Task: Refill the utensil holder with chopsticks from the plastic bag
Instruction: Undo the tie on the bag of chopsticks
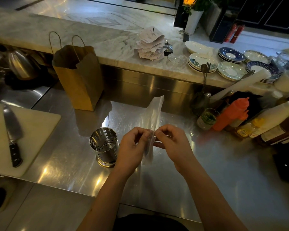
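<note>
Both hands pinched on bag (153, 120): left hand (132, 147) and right hand (172, 144) gripping its near part from either side, above steel counter (223, 164). Bag upright, clear (contents not discernible). Holder (104, 146) just left of left hand, standing on counter, looks empty. Knife (12, 135) lying on board (40, 130), far left.

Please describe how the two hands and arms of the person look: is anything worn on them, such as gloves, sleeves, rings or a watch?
Both the left hand and the right hand are bare, with no gloves. No ring, watch or bracelet shows on the visible sides. Both forearms are uncovered down to the bottom edge of the picture, so no sleeve is in view. The fingers are curled, and nails are too blurred to judge.
</note>
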